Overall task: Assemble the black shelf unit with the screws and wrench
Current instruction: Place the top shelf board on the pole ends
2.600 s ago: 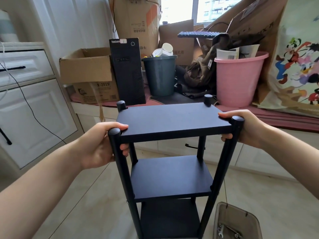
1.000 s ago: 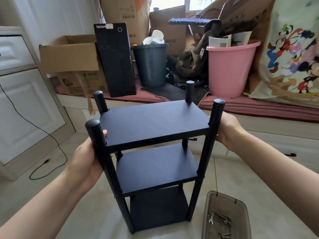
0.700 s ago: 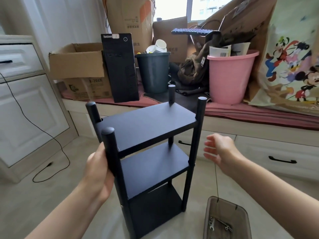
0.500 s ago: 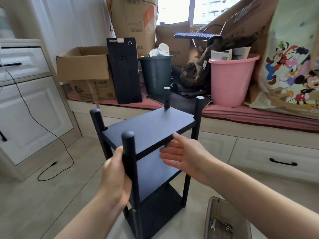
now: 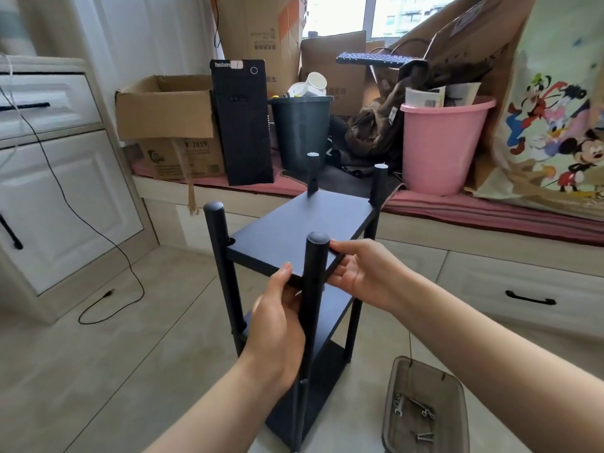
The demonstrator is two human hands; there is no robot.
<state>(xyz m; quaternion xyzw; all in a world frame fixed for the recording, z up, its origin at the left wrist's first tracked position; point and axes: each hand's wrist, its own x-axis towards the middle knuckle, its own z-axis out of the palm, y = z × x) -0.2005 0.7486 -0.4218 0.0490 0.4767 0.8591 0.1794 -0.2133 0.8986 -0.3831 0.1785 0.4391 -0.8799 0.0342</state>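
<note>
black shelf unit stands upright on the floor tiles, long axis vertical, three boards stacked, four round posts sticking up past the top board. top board's long side runs away from the camera toward the window bench.

left hand has its grip clamped on the nearest post just under the top board, thumb tip at the board's near edge. right hand pinches the near right edge of the top board, thumb on top, fingers under.

clear tray on the floor right of the shelf unit, holds a small wrench and screws.

behind the shelf unit on the bench: black pc tower, white lettering at its top reads like "thinkcentre", partly covered by a sticker. cardboard box left of the tower, printed "x-2019". dark bin and pink bucket right of the tower. far right a bag with goofy, donald, daisy, mickey cartoon print. other box print too blurred to read.
</note>
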